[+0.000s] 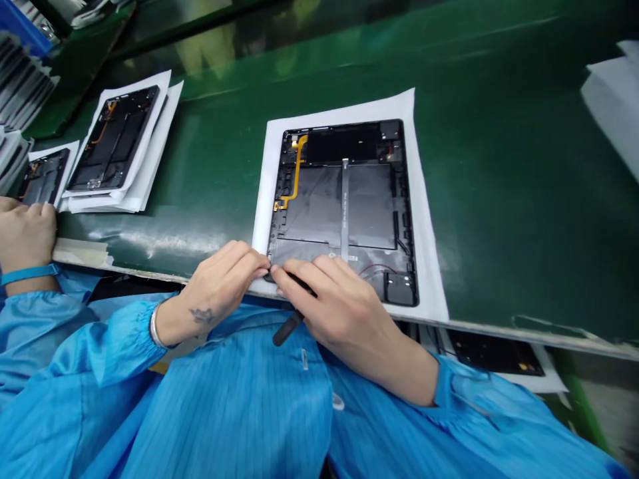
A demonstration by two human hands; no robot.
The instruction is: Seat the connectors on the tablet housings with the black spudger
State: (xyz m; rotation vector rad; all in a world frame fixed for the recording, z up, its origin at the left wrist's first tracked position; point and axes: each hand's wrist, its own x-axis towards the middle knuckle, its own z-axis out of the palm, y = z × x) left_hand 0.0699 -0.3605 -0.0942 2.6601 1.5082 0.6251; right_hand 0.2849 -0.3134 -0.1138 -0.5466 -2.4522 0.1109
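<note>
So my left hand [219, 283] is at the near-left corner of the open tablet shell [319, 206], thumb and fingertips bunched together; can't tell if there's anything tiny pinched in there. My right hand [339, 303] is wrapped around a black tool [289, 328], fingertips at that same corner, handle poking out on my side of the shell. The shell's lying flat on a white sheet [426, 259] on the green bench [499, 199], with an orange flex cable [298, 174] down its left side and a grey ribbon [345, 206] up the middle. Left of the shell, well apart, there's another open tablet [117, 143] on white sheets, and past that a co-worker's hand [27, 229] with a blue wristband [30, 273].
</note>
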